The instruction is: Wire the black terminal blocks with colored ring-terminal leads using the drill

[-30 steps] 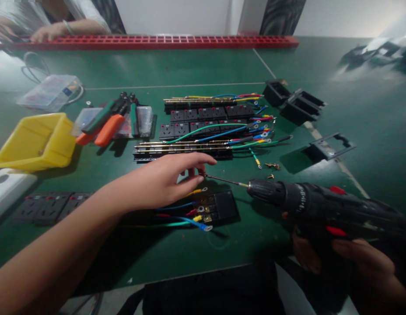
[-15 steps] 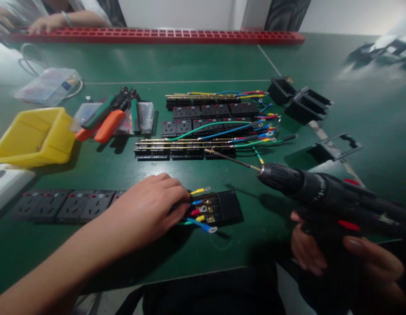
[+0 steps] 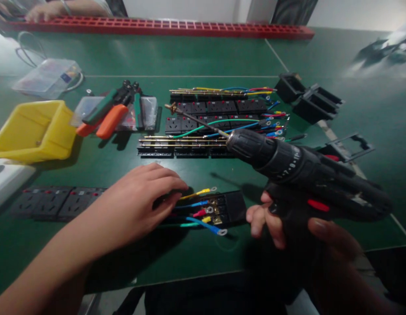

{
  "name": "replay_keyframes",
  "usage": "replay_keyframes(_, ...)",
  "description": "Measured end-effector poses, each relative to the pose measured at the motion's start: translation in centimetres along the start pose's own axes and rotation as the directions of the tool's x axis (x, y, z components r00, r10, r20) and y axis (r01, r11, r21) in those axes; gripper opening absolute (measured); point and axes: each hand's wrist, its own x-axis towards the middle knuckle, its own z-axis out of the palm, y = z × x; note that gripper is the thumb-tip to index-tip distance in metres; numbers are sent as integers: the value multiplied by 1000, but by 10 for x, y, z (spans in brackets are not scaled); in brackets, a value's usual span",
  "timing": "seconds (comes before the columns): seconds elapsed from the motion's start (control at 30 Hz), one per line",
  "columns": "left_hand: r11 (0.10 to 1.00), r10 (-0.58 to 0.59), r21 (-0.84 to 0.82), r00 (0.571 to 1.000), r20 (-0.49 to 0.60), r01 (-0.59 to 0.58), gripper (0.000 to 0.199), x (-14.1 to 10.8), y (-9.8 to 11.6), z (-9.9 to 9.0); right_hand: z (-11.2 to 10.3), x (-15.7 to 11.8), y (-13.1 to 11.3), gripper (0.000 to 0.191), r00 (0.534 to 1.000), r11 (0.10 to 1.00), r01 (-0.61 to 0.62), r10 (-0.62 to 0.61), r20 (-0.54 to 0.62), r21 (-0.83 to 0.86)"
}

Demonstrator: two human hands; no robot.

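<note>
My left hand (image 3: 147,192) lies over a black socket strip (image 3: 236,205) at the front of the bench, fingers curled round it. Yellow, blue, red and green wires come out from beneath that hand towards the strip's right end. Ring terminals cap several of them, such as the blue one (image 3: 222,232). Brass contacts (image 3: 216,214) show in the open end of the strip. My right hand (image 3: 271,223) grips a black cordless drill (image 3: 288,162) by its handle. The long bit points left and carries a small brass-coloured screw (image 3: 172,108) at its tip, above the bench.
Behind lie several wired socket strips (image 3: 216,124). Orange-and-green pliers (image 3: 113,120) rest on a clear box; a yellow bin (image 3: 35,131) stands at left. Black housings (image 3: 316,105) sit at right. A red slotted rail (image 3: 157,28) crosses the far side, near another person's hand (image 3: 45,11).
The drill has moved left and up, so its bit tip now hangs over the rear strips. My left hand has slid slightly left, uncovering more of the wires.
</note>
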Motion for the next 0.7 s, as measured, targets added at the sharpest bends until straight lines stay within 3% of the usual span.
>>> replay_keyframes(0.2, 999, -40, 36, 986, 159, 35, 25, 1, -8, 11, 2, 2, 3, 54, 1000, 1000, 4, -4, -20, -19)
replay_keyframes(0.43, 997, -16, -78, 991, 136, 27, 20, 0, -9, 6, -3, -6, 5, 53, 999, 993, -10, 15, 44, -121)
replay_keyframes(0.6, 999, -32, 5, 976, 217, 31, 13, -2, -3, 7, -6, -12, 11, 55, 1000, 989, -2, -1, -22, -145)
replay_keyframes(0.7, 1000, -29, 11, 981, 190, 27, 13, -2, 2, 8, -6, -12, 11, 55, 999, 989, 1, -7, -35, -146)
